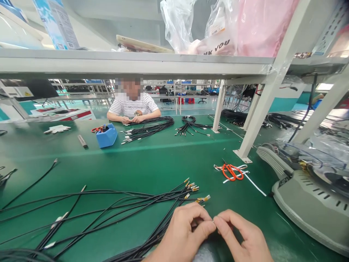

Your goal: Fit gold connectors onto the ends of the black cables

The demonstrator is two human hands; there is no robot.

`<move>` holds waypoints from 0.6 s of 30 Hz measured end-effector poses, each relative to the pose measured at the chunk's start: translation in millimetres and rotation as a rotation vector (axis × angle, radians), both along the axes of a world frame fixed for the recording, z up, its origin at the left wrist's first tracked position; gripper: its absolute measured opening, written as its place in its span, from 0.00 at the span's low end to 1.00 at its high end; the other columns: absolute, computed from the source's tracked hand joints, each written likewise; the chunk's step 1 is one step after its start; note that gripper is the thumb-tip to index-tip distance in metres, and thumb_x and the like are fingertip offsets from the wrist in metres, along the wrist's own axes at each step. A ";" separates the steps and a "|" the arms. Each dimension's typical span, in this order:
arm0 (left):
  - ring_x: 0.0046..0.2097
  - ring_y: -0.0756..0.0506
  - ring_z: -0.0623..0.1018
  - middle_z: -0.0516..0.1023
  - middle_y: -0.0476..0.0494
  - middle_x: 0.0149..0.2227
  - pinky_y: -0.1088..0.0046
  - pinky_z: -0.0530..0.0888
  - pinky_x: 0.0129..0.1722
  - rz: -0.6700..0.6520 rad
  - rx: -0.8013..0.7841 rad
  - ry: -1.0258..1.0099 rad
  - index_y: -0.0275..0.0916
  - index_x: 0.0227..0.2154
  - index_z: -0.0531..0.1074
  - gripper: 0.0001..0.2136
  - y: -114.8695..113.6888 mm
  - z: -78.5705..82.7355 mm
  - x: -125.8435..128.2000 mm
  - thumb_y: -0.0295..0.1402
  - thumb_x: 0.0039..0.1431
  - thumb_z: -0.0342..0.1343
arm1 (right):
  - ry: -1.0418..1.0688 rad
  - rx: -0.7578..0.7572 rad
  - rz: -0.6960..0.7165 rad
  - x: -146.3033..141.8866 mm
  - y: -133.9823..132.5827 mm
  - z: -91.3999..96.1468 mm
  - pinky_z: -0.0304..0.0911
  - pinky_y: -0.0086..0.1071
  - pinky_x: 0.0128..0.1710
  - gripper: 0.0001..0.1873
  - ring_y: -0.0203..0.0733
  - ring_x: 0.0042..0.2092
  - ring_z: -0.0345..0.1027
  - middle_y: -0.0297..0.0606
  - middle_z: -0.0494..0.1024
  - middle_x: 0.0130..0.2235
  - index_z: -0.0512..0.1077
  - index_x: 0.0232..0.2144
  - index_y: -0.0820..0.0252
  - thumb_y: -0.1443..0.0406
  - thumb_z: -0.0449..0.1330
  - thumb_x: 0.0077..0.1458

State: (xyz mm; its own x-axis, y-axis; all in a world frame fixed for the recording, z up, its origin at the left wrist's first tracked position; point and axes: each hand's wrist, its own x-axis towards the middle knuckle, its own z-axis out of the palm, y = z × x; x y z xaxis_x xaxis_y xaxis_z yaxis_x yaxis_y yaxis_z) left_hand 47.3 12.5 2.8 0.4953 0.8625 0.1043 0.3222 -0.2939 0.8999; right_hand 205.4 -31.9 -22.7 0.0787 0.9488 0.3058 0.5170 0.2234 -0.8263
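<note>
Two hands of mine meet at the near edge of the green desk: my left hand and my right hand are pressed fingertip to fingertip, each pinching thumb against forefinger on something tiny between them, too small for me to make out. Just under and left of my left hand runs a loose bundle of black cables, fanned flat across the desk; I cannot count them exactly, but roughly eight gold-tipped ends splay out just beyond my left knuckles, and a few white-tipped ends lie further left. One pair of orange-handled scissors rests on some white strips beyond my right hand, near the foot of a white shelf post. One grey machine sits at my right, well apart from my fingers. Across the desk one person in a striped shirt has both hands on a second bundle of black cables, and a third bundle lies beside it. One blue box holds another pair of orange scissors, with one white glove further left.
</note>
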 end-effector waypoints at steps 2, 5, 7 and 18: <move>0.30 0.50 0.68 0.71 0.51 0.27 0.77 0.63 0.29 0.015 -0.057 0.014 0.37 0.25 0.72 0.09 -1.2 2.4 -0.2 0.35 0.58 0.57 | -0.051 -0.020 0.005 1.4 -1.6 2.3 0.60 0.26 0.31 0.16 0.38 0.29 0.68 0.31 0.73 0.26 0.70 0.25 0.55 0.57 0.52 0.61; 0.30 0.51 0.66 0.69 0.54 0.26 0.77 0.61 0.29 -0.018 -0.082 0.054 0.38 0.25 0.70 0.12 -1.6 4.5 -2.7 0.38 0.61 0.55 | -0.065 -0.067 -0.014 1.7 -3.7 3.3 0.59 0.27 0.32 0.16 0.38 0.30 0.66 0.31 0.72 0.27 0.69 0.26 0.55 0.56 0.51 0.62; 0.30 0.51 0.66 0.68 0.54 0.26 0.77 0.61 0.30 -0.042 -0.053 0.078 0.38 0.25 0.69 0.13 -1.0 5.3 -4.4 0.39 0.63 0.52 | -0.047 -0.095 -0.018 1.6 -3.7 3.0 0.58 0.27 0.32 0.17 0.38 0.30 0.65 0.30 0.70 0.26 0.68 0.26 0.55 0.55 0.50 0.62; 0.41 0.45 0.71 0.75 0.49 0.35 0.71 0.66 0.40 0.097 0.299 0.392 0.41 0.32 0.73 0.07 14.7 -12.6 -12.0 0.24 0.60 0.53 | -0.120 -0.436 0.250 27.9 1.1 21.9 0.53 0.28 0.29 0.12 0.36 0.29 0.61 0.28 0.69 0.26 0.69 0.23 0.57 0.62 0.56 0.57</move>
